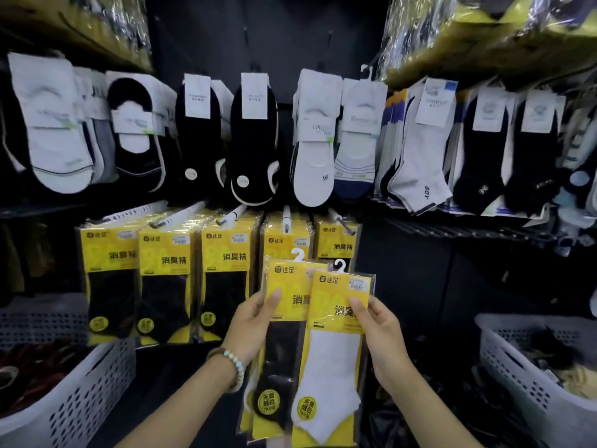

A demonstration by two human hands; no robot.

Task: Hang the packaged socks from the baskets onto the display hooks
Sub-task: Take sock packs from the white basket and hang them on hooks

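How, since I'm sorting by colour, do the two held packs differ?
The left pack holds black socks, the right pack white ones. The left hand holds the left pack, the right hand the right pack. The right pack overlaps the left pack's edge and sits lower. Both have yellow cards and white hooks.

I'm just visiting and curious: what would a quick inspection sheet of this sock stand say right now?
Surface: no table seen; a dark display wall behind the goods.
Job's things: black-sock pack and white-sock pack in hand, overlapping; hung yellow packs on the display hooks; left basket and right basket low at the sides.
Clutter: plastic-wrapped bundles on top shelves.
Hands: left hand grips the black-sock pack; right hand pinches the white-sock pack.
Cables: nothing seen.
Surroundings: carded socks hang in the upper row.
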